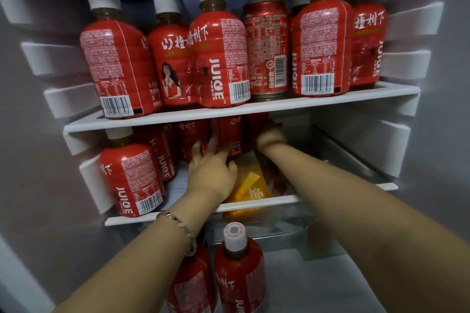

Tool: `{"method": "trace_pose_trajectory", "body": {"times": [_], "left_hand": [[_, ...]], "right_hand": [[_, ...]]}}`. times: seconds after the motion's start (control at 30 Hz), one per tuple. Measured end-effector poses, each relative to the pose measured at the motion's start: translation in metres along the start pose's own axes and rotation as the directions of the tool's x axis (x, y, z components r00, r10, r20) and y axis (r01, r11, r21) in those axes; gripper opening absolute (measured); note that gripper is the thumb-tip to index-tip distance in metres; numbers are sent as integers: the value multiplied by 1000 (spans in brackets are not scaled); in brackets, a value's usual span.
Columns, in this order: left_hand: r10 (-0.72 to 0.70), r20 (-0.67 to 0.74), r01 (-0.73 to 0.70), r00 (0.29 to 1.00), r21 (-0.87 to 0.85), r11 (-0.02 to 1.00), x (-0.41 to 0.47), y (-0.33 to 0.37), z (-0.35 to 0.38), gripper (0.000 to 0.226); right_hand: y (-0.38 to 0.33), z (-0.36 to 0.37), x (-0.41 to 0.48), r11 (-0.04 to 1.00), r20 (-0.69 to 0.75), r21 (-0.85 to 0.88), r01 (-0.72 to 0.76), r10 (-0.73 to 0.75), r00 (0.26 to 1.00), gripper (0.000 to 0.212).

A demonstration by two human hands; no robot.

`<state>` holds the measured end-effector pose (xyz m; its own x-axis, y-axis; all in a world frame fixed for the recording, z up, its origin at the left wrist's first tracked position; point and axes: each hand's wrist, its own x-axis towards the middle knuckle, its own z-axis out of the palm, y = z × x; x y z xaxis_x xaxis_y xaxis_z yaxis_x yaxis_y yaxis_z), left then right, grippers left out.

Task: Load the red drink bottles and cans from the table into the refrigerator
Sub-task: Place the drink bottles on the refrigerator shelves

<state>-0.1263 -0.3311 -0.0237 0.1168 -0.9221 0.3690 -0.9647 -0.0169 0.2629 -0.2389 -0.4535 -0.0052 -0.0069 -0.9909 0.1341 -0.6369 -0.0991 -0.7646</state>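
Inside the refrigerator, the upper shelf [330, 98] carries several red juice bottles [221, 58] with white caps and one red can [265, 48]. More red bottles [132, 175] stand on the left of the middle shelf [256, 202]. My left hand [211, 170] reaches onto that shelf, its straight fingers resting against the left side of a red bottle [230, 134]. To the right of it, my right hand [269, 134] curls around another red drink [256, 119], whose top is hidden by the upper shelf. Two bottles [239, 267] stand below.
Orange and yellow packets [250, 185] lie on the middle shelf under my hands. A clear drawer [279, 231] sits beneath that shelf at right. White rail ribs [396, 145] line both side walls. The right part of the middle shelf holds no bottles.
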Motion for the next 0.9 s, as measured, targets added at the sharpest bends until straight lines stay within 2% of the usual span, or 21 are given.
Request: {"method": "trace_pose_trajectory", "body": {"times": [0.1,0.17,0.23,0.3,0.33,0.4,0.5,0.57,0.63,0.7,0.73,0.8,0.87,0.9], "left_hand": [[10,-19,-10,1000,4,1000,2,-3,2,54],[13,-31,-13,999,4,1000,5,-5,4,54],[20,-39,-20,999,-3,1000,7,-6,4,54],[27,-53,-28,998,-21,999,6,-6,5,53],[33,-69,-35,997,-30,999,6,-5,4,53],[48,-107,-54,993,-56,997,4,-3,-1,54],[68,-129,-93,989,-203,975,-6,1,-13,49],[86,-118,-116,989,-282,952,-16,3,-22,45],[132,-129,-162,983,-265,950,-33,4,-33,36],[170,-169,-206,971,-225,952,-56,2,-42,22],[181,-194,-215,964,-169,962,-67,1,-46,18],[208,-208,-206,956,31,978,-90,-8,-50,17],[209,-165,-175,964,202,964,-108,-22,-49,22],[193,-152,-155,969,234,960,-114,-29,-48,25]], "right_hand": [[4,12,10,989,-84,-143,22,-34,996,32],[3,11,12,985,-63,-166,45,-56,996,29],[-2,-1,7,981,46,-186,56,-48,998,37],[-11,-14,-6,966,256,-223,127,-68,964,49],[-18,-19,-17,960,344,-226,166,-81,936,49],[-31,-25,-51,981,424,-130,142,-75,903,41],[-34,-22,-103,987,359,144,76,-124,925,27],[-21,-22,-128,966,305,255,51,-130,944,20],[-6,-24,-151,949,150,288,130,-179,972,20],[6,-25,-176,902,-68,334,272,-265,962,10],[11,-24,-187,887,-144,321,333,-302,942,11],[21,-16,-207,902,-169,177,392,-365,916,12],[30,-5,-220,919,-56,-37,393,-394,917,28],[33,-1,-225,922,23,-102,373,-373,928,36]]}}
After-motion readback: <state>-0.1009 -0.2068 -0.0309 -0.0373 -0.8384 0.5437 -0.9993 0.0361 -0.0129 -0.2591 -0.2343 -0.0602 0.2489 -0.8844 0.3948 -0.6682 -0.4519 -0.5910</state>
